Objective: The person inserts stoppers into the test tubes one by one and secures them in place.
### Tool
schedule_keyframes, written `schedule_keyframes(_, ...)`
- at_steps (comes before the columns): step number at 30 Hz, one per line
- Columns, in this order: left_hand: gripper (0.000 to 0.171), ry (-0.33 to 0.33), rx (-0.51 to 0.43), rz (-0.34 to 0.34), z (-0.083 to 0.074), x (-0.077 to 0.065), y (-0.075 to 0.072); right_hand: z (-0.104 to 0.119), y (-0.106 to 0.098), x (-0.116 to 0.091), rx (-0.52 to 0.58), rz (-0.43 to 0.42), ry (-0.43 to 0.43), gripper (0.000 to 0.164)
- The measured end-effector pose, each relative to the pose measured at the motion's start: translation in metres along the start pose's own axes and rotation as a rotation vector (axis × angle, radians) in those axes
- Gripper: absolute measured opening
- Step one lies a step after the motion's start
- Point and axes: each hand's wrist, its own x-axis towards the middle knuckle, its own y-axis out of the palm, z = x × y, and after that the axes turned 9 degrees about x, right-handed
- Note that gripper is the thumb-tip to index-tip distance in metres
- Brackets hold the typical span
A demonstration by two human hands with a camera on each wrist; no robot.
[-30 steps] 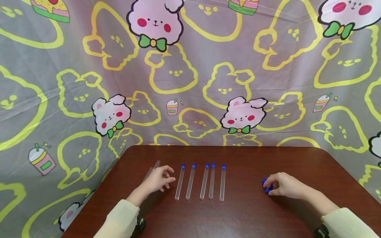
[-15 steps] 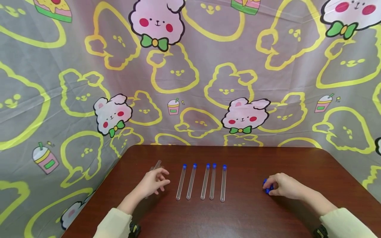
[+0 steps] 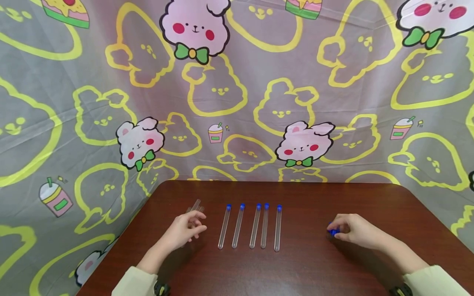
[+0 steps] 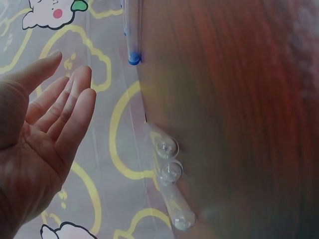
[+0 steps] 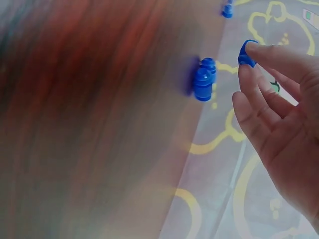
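Observation:
My right hand (image 3: 357,232) pinches a blue cap (image 5: 246,59) between thumb and fingertips, raised off the table in the right wrist view. More blue caps (image 5: 204,84) stand bunched on the wood beside it. On the left, my left hand (image 3: 180,231) hovers with its fingers loosely bent and nothing in them. Uncapped clear test tubes (image 3: 196,204) lie under and behind that hand, mostly hidden by it from the head camera; the left wrist view shows three rounded tube ends (image 4: 182,215). Several test tubes with blue caps (image 3: 224,228) lie in a row mid-table.
The dark reddish-brown table (image 3: 296,271) has rounded far corners. A cartoon-printed cloth (image 3: 244,123) hangs right behind it and along its sides. A further small blue cap (image 5: 228,11) shows farther off in the right wrist view.
My left hand has drawn back left and toward me, away from the capped row. My right hand has taken a blue cap from the bunch and raised it slightly.

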Motion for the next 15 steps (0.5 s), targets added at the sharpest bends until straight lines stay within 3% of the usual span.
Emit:
schedule_keyframes(7, 0.031, 0.000, 0.032, -0.012, 0.000, -0.002, -0.004, 0.009, 0.001, -0.003, 0.015, -0.104, -0.059, 0.020)
schedule_keyframes(15, 0.030, -0.010, 0.096, -0.042, -0.001, -0.001, -0.008, 0.019, -0.001, -0.003, 0.011, -0.158, -0.130, 0.029)
